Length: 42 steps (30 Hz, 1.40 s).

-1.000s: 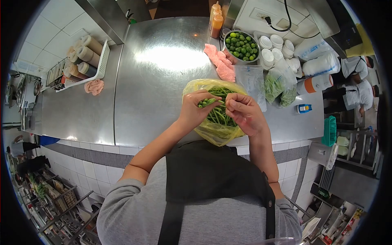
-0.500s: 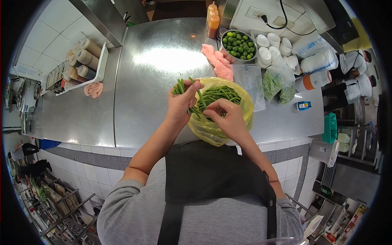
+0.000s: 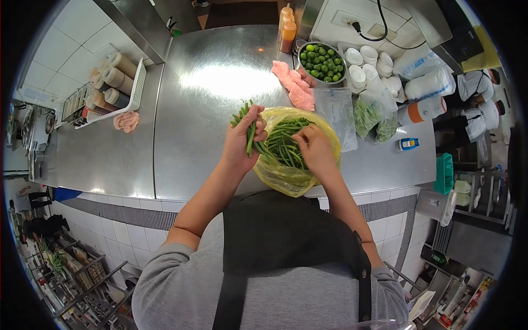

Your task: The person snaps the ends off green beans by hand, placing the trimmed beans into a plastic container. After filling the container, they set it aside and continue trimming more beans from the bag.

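Observation:
My left hand (image 3: 242,137) is closed around a bunch of green beans (image 3: 250,137), whose ends stick out above and below the fingers, just left of an open yellow plastic bag (image 3: 297,187). Loose green beans (image 3: 286,151) fill the bag, which sits near the counter's front edge. Over the bag's right side, my right hand (image 3: 317,148) has its fingers bent and pinched together on beans at the top of the pile. Its fingertips are partly hidden, so how many beans they hold cannot be made out.
Behind the bag lie a pink cloth (image 3: 292,85) and a metal bowl of limes (image 3: 322,62). Clear plastic bags (image 3: 335,115), bagged greens (image 3: 367,113) and stacked white cups (image 3: 357,74) stand to the right. A white basket of squeeze bottles (image 3: 135,93) is at the left.
My right hand has moved from beside the left hand to the right, down onto the beans in the bag. My left hand has turned slightly and still holds its bunch.

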### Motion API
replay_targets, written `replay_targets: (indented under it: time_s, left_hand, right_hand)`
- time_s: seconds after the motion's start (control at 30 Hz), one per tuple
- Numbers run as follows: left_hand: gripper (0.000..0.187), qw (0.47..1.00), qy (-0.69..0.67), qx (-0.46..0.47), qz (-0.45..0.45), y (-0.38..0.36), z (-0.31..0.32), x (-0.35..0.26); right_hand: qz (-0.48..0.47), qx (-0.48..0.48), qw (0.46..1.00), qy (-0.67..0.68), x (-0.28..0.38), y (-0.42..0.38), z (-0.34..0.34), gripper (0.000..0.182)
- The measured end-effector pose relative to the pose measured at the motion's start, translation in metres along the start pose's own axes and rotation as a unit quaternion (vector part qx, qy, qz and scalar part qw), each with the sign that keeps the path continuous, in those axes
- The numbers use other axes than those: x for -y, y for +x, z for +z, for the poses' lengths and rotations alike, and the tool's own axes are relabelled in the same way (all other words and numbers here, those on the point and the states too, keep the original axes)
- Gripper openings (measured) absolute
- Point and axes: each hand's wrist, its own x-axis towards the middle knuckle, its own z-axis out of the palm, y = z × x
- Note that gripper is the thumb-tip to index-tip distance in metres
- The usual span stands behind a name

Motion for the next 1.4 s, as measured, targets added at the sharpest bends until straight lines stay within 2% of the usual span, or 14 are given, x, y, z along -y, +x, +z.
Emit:
replay_targets:
  time_s: [0.1,0.2,0.33,0.4,0.53,0.6,0.7,0.83,0.9,0.93,1.0,1.13,1.33,1.4]
  left_hand:
    - [0.02,0.993,-0.097,0.04,-0.057,0.004,-0.002,0.007]
    - [0.022,0.987,-0.127,0.044,-0.09,0.001,-0.005,0.013]
    - [0.031,0.996,0.037,-0.014,-0.081,-0.003,-0.008,0.015]
    - [0.029,0.991,0.116,-0.043,-0.059,-0.006,-0.006,0.015]
    - [0.017,0.94,0.339,0.044,0.009,-0.008,-0.003,0.027]
    - [0.019,0.906,0.405,0.116,0.046,-0.009,-0.001,0.027]
    - [0.021,0.889,0.447,0.091,0.041,-0.01,0.006,0.026]
    - [0.02,0.875,0.466,0.11,0.069,-0.006,0.0,0.028]
    - [0.016,0.866,0.469,0.141,0.102,-0.008,-0.001,0.03]
    - [0.016,0.866,0.469,0.141,0.102,-0.01,0.001,0.029]
    - [0.018,0.886,0.448,0.117,0.01,-0.013,0.006,0.025]
    - [0.02,0.901,0.424,0.08,-0.048,-0.009,0.002,0.026]
    - [0.012,0.974,0.222,0.028,-0.016,-0.005,0.005,0.011]
    - [0.012,0.978,0.207,0.021,0.002,-0.001,0.001,0.01]
  right_hand:
    - [-0.091,-0.023,0.994,-0.049,-0.003,0.003,0.02,0.014]
    - [-0.049,0.034,0.996,-0.061,-0.001,0.005,0.027,0.018]
    - [-0.07,0.008,0.997,-0.023,0.005,0.009,0.018,0.022]
    - [0.0,-0.014,0.991,0.134,0.014,0.008,0.005,0.026]
    - [0.013,-0.009,0.974,0.228,0.031,0.004,-0.024,0.026]
    - [0.084,0.038,0.903,0.419,0.034,0.002,-0.027,0.021]
    - [0.11,0.024,0.868,0.483,0.045,0.002,-0.031,0.016]
    - [0.052,-0.021,0.897,0.438,0.04,0.002,-0.028,0.015]
    - [-0.037,-0.076,0.97,0.228,0.033,0.005,-0.027,0.015]
    - [-0.037,-0.076,0.97,0.228,0.033,0.005,-0.025,0.015]
    - [-0.132,-0.175,0.974,0.062,0.033,0.007,-0.018,0.014]
    - [-0.124,-0.213,0.969,0.027,0.02,0.005,-0.004,0.014]
    - [-0.044,-0.099,0.984,0.138,0.006,-0.002,-0.005,0.014]
    - [0.147,0.055,0.89,0.427,0.012,-0.007,-0.007,0.013]
